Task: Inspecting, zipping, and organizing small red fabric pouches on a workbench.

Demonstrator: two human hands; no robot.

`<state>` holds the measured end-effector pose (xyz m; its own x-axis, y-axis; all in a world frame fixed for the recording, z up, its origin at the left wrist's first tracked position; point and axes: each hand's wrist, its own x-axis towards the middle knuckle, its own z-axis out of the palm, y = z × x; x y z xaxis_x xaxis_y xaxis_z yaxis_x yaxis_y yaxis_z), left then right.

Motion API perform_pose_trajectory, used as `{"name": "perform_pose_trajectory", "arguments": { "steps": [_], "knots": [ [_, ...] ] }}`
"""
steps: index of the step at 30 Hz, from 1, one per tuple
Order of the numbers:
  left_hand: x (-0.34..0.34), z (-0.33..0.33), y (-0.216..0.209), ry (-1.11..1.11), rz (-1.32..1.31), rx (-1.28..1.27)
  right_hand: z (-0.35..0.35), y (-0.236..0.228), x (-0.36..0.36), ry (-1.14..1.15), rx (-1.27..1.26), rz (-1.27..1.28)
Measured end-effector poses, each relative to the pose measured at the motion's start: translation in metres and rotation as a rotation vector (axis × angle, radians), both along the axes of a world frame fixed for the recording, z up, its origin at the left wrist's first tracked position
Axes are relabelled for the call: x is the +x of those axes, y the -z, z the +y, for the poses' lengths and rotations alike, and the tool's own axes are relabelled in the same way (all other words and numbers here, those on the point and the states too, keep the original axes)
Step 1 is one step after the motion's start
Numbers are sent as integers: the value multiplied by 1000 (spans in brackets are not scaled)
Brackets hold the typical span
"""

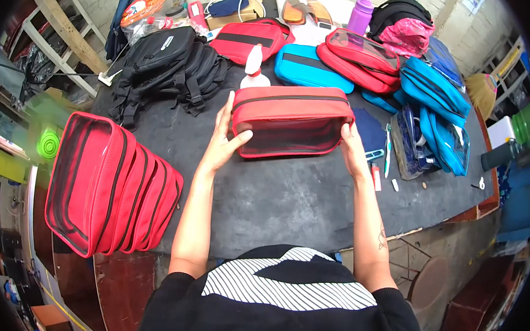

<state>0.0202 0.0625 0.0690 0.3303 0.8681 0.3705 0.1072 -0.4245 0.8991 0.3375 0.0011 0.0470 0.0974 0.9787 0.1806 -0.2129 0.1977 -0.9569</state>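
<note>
Between my two hands I hold up a red zippered pouch (293,108) with a dark see-through panel, above the black tabletop. My left hand (222,143) grips its left end, thumb over the front face and fingers behind. My right hand (353,148) clasps the right end, its fingers mostly hidden. At the table's left edge stands a row of several similar red pouches (79,183), the outermost showing a clear window. Just behind the held pouch is a white spray bottle (255,66), its lower part hidden.
Black backpacks (168,60) lie at the back left. Red cases (249,38) and a blue case (312,67) line the far side, near a purple bottle (360,15). Blue bags (436,94) are piled at the right, beside a toothbrush (388,151) and small items.
</note>
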Motion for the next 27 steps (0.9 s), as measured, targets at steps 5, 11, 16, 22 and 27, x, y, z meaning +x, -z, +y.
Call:
{"name": "perform_pose_trajectory", "arguments": {
  "steps": [5,11,16,22,27],
  "knots": [
    [3,10,-15,7,-236,-424,-4,-22,4,34,6,-100],
    [-4,9,-21,162,-483,-847,-7,-34,6,-37,-82,74],
    [0,-16,-52,254,-514,-693,-8,-12,21,-93,-159,313],
    [42,-55,-84,246,-331,-429,-2,44,17,-157,-235,505],
    [58,-69,-92,232,-213,-338,1,63,17,-201,-237,504]
  ]
}}
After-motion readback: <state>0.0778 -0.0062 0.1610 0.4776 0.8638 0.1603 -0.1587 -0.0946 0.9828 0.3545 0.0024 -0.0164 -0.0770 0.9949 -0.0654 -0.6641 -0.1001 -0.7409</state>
